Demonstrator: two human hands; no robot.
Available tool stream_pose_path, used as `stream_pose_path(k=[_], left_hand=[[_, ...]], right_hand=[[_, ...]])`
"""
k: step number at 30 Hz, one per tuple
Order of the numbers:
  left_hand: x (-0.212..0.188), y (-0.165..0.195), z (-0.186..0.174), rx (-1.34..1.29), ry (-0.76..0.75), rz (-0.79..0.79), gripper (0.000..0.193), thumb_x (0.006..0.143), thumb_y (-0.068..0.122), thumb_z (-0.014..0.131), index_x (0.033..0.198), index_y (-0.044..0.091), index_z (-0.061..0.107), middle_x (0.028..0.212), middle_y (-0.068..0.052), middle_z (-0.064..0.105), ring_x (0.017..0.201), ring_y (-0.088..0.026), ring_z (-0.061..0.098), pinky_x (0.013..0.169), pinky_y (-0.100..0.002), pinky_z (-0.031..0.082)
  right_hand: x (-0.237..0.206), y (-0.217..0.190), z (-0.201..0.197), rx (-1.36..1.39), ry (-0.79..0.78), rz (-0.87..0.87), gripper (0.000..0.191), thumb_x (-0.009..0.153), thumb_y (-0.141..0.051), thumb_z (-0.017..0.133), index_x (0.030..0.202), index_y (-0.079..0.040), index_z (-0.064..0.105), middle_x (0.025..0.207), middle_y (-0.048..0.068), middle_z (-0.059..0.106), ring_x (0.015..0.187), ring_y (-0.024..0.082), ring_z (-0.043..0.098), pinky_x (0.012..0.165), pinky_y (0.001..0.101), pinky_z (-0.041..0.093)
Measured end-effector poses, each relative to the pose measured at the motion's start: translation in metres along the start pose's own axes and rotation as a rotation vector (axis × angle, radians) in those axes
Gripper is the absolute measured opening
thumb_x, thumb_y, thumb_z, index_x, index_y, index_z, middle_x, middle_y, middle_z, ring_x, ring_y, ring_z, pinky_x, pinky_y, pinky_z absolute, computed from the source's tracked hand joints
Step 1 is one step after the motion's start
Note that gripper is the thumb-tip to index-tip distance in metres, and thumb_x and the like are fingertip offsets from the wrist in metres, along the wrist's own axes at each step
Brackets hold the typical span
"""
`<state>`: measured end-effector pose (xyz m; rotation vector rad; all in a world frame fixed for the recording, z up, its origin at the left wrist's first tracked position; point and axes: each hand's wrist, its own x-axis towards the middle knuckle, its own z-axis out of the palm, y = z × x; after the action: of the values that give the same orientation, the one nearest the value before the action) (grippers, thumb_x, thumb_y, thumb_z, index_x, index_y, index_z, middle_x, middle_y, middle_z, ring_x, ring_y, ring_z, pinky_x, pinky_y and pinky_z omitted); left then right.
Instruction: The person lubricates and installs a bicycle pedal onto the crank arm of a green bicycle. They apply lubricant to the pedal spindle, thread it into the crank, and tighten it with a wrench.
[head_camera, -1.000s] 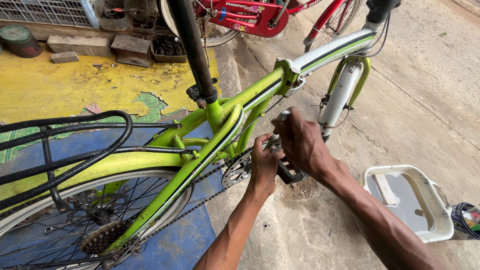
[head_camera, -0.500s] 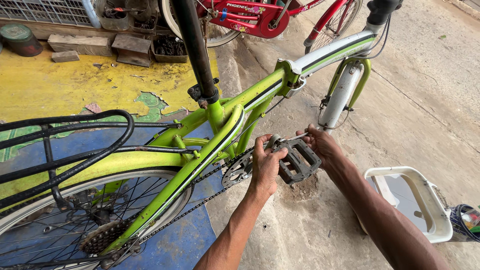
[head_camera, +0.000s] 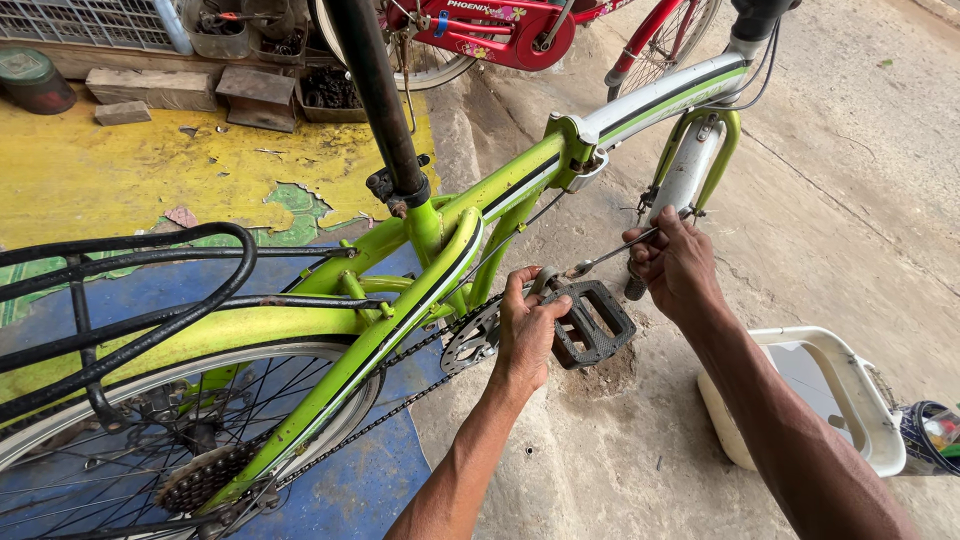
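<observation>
A lime-green folding bicycle (head_camera: 440, 230) stands across the view, rear wheel at the lower left. My left hand (head_camera: 528, 335) grips the crank arm beside the black pedal (head_camera: 592, 322) and the chainring (head_camera: 470, 340). My right hand (head_camera: 678, 265) is closed on the handle of a long metal wrench (head_camera: 610, 255), whose head sits at the pedal's axle near the left hand's fingers. The chain (head_camera: 390, 415) runs back to the rear sprockets (head_camera: 200, 478).
A white plastic tub (head_camera: 835, 395) sits on the concrete at the right. A red bicycle (head_camera: 520, 30) stands behind. A black rear rack (head_camera: 130, 300) is at the left. Wooden blocks (head_camera: 150, 95) and a tin lie on the yellow painted floor.
My right hand has swung up and to the right with the wrench, away from the pedal. The pedal has turned flat and is now uncovered. My left hand stays on the crank.
</observation>
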<state>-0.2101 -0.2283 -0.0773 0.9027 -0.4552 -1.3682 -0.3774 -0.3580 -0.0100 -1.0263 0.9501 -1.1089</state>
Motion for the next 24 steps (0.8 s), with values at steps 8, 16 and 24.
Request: stream_pose_path(k=[8, 16, 24], left_hand=[[0.000, 0.006, -0.002, 0.035, -0.011, -0.047, 0.059, 0.084, 0.002, 0.062, 0.139, 0.007, 0.041, 0.112, -0.019, 0.068, 0.097, -0.023, 0.070, 0.077, -0.040, 0.066], [0.000, 0.007, -0.002, 0.017, -0.018, -0.033, 0.056, 0.086, 0.000, 0.062, 0.138, 0.007, 0.042, 0.107, -0.019, 0.069, 0.092, -0.022, 0.071, 0.073, -0.039, 0.066], [-0.001, 0.005, -0.003, -0.024, -0.042, -0.022, 0.058, 0.085, 0.000, 0.062, 0.138, 0.008, 0.041, 0.106, -0.019, 0.070, 0.094, -0.021, 0.072, 0.078, -0.038, 0.066]], right_hand=[[-0.013, -0.004, 0.022, -0.141, -0.066, -0.111, 0.025, 0.113, -0.032, 0.043, 0.104, -0.009, 0.047, 0.082, 0.015, 0.069, 0.055, 0.011, 0.057, 0.044, 0.0251, 0.046], [-0.039, -0.025, 0.054, -0.702, -0.076, -0.362, 0.033, 0.110, -0.037, 0.043, 0.098, -0.007, 0.049, 0.078, 0.011, 0.072, 0.049, 0.012, 0.061, 0.037, 0.0273, 0.050], [-0.055, -0.022, 0.086, -0.780, -0.128, -0.441, 0.026, 0.110, -0.030, 0.046, 0.101, -0.006, 0.051, 0.076, 0.011, 0.072, 0.047, 0.012, 0.061, 0.036, 0.0265, 0.048]])
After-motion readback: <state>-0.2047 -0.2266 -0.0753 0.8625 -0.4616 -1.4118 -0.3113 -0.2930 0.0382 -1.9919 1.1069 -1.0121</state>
